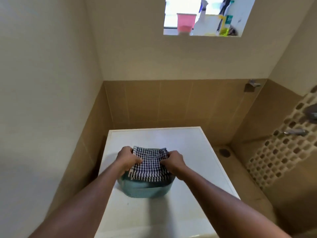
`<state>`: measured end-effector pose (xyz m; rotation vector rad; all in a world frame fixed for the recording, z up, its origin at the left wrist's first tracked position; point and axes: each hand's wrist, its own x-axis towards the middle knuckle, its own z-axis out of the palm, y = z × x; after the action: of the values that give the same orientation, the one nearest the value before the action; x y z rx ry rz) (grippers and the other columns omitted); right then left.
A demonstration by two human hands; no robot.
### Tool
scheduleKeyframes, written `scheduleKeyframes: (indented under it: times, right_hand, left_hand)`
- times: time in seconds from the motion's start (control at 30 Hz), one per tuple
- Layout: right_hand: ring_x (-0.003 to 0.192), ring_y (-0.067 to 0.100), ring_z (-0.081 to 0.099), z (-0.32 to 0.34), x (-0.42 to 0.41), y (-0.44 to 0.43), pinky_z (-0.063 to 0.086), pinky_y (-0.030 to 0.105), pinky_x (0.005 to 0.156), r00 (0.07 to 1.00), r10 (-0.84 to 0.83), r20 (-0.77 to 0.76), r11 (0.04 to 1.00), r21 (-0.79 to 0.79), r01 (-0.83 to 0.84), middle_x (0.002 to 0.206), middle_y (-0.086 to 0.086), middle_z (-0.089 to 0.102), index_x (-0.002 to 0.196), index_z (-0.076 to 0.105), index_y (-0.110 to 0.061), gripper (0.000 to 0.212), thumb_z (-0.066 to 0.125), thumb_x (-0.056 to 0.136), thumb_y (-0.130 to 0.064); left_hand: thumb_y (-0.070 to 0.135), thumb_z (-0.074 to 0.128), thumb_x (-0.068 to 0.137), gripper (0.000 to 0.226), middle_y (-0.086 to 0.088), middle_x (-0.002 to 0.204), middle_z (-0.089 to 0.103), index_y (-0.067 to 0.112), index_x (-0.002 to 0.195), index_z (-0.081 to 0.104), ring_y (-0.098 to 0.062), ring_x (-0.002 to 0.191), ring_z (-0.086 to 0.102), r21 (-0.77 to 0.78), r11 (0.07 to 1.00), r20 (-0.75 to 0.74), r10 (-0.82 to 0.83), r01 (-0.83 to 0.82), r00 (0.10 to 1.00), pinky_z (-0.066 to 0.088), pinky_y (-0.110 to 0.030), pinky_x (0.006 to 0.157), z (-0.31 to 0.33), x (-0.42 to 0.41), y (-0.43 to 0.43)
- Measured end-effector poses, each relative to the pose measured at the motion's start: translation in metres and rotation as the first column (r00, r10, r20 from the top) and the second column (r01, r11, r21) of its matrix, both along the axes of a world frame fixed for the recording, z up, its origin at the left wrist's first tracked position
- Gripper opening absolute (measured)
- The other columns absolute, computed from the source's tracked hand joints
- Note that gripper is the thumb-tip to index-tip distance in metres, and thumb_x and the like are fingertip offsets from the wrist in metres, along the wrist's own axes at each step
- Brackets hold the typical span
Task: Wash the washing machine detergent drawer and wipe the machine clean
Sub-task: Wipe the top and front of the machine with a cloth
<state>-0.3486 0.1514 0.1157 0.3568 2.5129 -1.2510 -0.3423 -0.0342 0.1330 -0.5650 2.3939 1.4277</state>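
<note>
A folded blue-and-white checked cloth [149,163] is held over a teal plastic basin [145,188] that stands on the white top of the washing machine [188,152]. My left hand [127,159] grips the cloth's left edge and my right hand [173,162] grips its right edge, both with curled fingers. The cloth covers most of the basin's opening, so its inside is hidden. The detergent drawer is not in view.
Tan tiled walls close in behind and on both sides of the machine. A floor drain [224,152] lies to its right, with taps [295,132] on the mosaic wall. High up, a window ledge holds a pink tub [186,22] and bottles [202,19].
</note>
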Motion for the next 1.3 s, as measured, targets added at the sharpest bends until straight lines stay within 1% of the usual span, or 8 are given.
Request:
scheduleKeyframes:
  times: [0.13, 0.23, 0.4, 0.53, 0.67, 0.8, 1.0, 1.3]
  right_hand:
    - [0.098, 0.028, 0.067, -0.031, -0.013, -0.018, 0.054, 0.031, 0.077, 0.970, 0.243, -0.002, 0.924, 0.306, -0.231, 0.104, 0.011, 0.069, 0.092, 0.063, -0.007, 0.011, 0.053, 0.088, -0.004]
    - [0.102, 0.030, 0.066, -0.042, -0.016, -0.032, 0.049, 0.030, 0.076, 0.926, 0.368, 0.078, 0.839, 0.402, -0.367, 0.107, 0.013, 0.069, 0.098, 0.066, -0.007, 0.023, 0.044, 0.093, -0.001]
    - [0.106, 0.033, 0.066, -0.048, -0.007, -0.040, 0.054, 0.040, 0.088, 0.859, 0.496, 0.123, 0.688, 0.548, -0.476, 0.117, 0.017, 0.068, 0.113, 0.067, -0.002, 0.034, 0.037, 0.097, 0.000]
    - [0.089, 0.033, 0.070, -0.020, -0.008, -0.042, 0.054, 0.038, 0.072, 0.815, 0.574, -0.073, 0.609, 0.704, -0.366, 0.099, 0.013, 0.073, 0.100, 0.071, -0.007, 0.027, 0.045, 0.092, -0.002]
    - [0.084, 0.028, 0.066, 0.005, -0.017, -0.014, 0.050, 0.036, 0.070, 0.869, 0.380, -0.315, 0.778, 0.617, -0.117, 0.098, 0.005, 0.068, 0.103, 0.058, -0.014, 0.015, 0.053, 0.092, -0.024]
    - [0.086, 0.024, 0.065, -0.003, -0.002, 0.020, 0.050, 0.033, 0.069, 0.976, 0.152, -0.159, 0.857, 0.513, -0.050, 0.100, 0.002, 0.063, 0.109, 0.050, -0.016, 0.043, 0.058, 0.086, -0.051]
    - [0.092, 0.029, 0.062, -0.017, 0.033, 0.039, 0.038, 0.031, 0.065, 0.982, 0.101, -0.159, 0.914, 0.405, -0.028, 0.105, 0.010, 0.065, 0.107, 0.055, -0.010, 0.019, 0.044, 0.094, -0.019]
    - [0.096, 0.037, 0.062, 0.031, 0.092, 0.196, 0.044, 0.036, 0.067, 0.937, -0.150, -0.314, 0.898, 0.353, 0.262, 0.103, 0.017, 0.066, 0.098, 0.057, -0.007, 0.017, 0.045, 0.087, -0.012]
  left_hand:
    - [0.005, 0.077, 0.079, 0.027, -0.005, 0.096, 0.067, 0.010, 0.099, 0.059, -0.017, 0.080, 0.063, -0.321, 0.937, 0.011, -0.143, 0.139, 0.990, 0.053, -0.029, 0.056, -0.045, -0.016, 0.005]
    - [0.006, 0.074, 0.081, 0.023, 0.000, 0.078, 0.061, 0.015, 0.076, 0.054, -0.017, 0.071, 0.062, -0.499, 0.835, 0.095, -0.213, 0.232, 0.972, 0.056, -0.032, 0.061, -0.064, -0.013, 0.011]
    - [0.011, 0.066, 0.087, 0.017, -0.003, 0.102, 0.070, 0.015, 0.102, 0.061, -0.022, 0.091, 0.068, -0.652, 0.704, 0.081, -0.307, 0.283, 0.948, 0.059, -0.035, 0.077, -0.074, -0.007, 0.010]
    - [0.019, 0.066, 0.090, 0.028, -0.003, 0.110, 0.071, 0.016, 0.116, 0.056, -0.021, 0.097, 0.071, -0.815, 0.496, 0.050, -0.454, 0.299, 0.890, 0.059, -0.032, 0.080, -0.062, -0.004, 0.006]
    - [0.029, 0.067, 0.091, 0.022, -0.002, 0.098, 0.068, 0.017, 0.109, 0.059, -0.019, 0.084, 0.064, -0.842, 0.531, -0.197, -0.466, 0.095, 0.863, 0.052, -0.030, 0.062, -0.048, -0.002, -0.012]
    - [0.032, 0.056, 0.093, 0.026, -0.009, 0.103, 0.060, 0.012, 0.109, 0.052, -0.025, 0.089, 0.060, -0.845, 0.532, -0.129, -0.311, 0.060, 0.942, 0.048, -0.035, 0.062, -0.046, 0.001, -0.034]
    - [0.016, 0.045, 0.095, 0.028, -0.009, 0.111, 0.069, 0.009, 0.116, 0.062, -0.026, 0.097, 0.068, -0.794, 0.567, 0.104, -0.226, 0.217, 0.969, 0.049, -0.032, 0.070, -0.034, 0.010, -0.015]
    - [0.017, 0.055, 0.091, 0.012, -0.006, 0.089, 0.068, 0.012, 0.094, 0.066, -0.025, 0.079, 0.067, -0.804, 0.550, -0.061, -0.452, 0.225, 0.890, 0.050, -0.029, 0.060, 0.031, 0.023, 0.144]
